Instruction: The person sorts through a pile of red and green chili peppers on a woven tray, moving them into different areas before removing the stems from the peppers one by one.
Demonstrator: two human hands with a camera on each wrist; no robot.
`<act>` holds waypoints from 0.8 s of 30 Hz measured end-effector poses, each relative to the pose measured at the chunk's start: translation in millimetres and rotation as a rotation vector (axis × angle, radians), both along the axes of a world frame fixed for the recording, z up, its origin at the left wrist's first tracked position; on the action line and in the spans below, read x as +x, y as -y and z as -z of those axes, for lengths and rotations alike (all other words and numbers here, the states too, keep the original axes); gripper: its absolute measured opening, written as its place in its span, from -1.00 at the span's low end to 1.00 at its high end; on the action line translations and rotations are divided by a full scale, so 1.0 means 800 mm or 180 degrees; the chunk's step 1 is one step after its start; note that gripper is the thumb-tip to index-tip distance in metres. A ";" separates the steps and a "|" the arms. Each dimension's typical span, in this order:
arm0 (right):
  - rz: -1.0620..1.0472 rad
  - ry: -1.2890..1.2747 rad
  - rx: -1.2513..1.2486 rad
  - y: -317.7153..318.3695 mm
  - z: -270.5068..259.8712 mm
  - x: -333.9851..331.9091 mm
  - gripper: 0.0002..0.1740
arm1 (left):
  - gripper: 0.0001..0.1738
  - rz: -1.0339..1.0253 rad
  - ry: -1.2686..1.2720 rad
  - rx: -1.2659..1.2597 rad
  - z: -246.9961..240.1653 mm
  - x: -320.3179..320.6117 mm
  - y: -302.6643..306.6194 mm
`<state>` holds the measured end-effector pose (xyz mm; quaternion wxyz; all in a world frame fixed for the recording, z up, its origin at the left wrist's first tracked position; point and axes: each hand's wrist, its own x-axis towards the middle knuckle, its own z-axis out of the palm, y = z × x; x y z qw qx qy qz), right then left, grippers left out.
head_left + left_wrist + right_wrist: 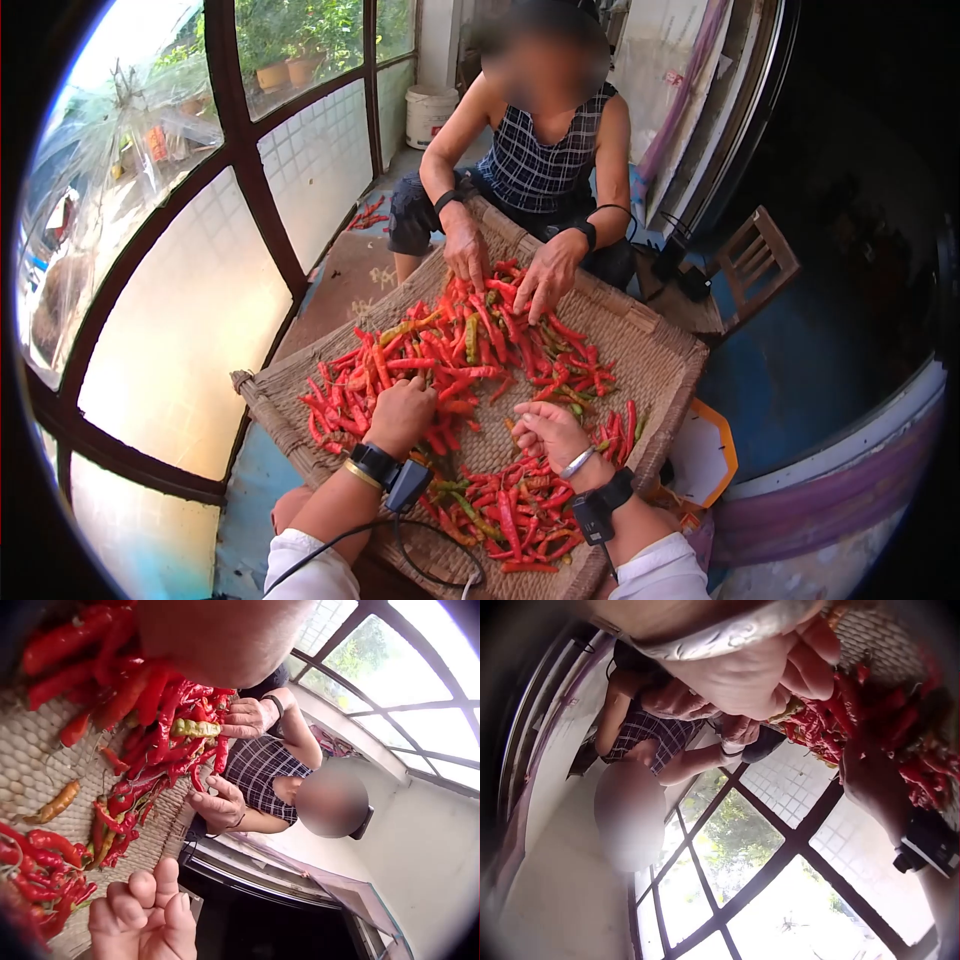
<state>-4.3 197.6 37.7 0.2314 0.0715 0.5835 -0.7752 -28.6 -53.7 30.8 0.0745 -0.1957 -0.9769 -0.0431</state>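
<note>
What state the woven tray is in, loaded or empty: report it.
Loaded, but not fully covered. Red peppers lie heaped on the woven tray, and its weave shows bare between the piles.

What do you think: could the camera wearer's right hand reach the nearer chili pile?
Probably yes: the right hand is close by the nearer chili pile, looks empty, and nothing visible blocks it.

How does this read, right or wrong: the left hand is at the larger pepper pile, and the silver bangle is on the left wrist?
Wrong on the bangle: the head view shows it on the right wrist. The left hand is at the larger pepper pile, as you said.
</note>
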 end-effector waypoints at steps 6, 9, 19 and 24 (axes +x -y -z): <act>-0.0435 -0.0217 0.0562 0.015 -0.009 0.013 -0.68 | -0.89 0.0253 -0.0486 0.1270 -0.038 0.022 -0.023; -0.0566 -0.0558 0.0870 0.032 -0.008 0.022 -0.63 | -0.87 0.0309 -0.0116 0.2323 -0.036 0.030 -0.032; -0.0348 0.0432 -0.0521 0.025 0.014 0.023 -0.73 | -0.80 0.1485 -0.0361 0.1742 -0.023 0.054 -0.058; -0.0135 0.0355 -0.0248 0.017 0.012 0.013 -0.77 | -0.79 0.1572 -0.0673 0.1659 -0.030 0.049 -0.053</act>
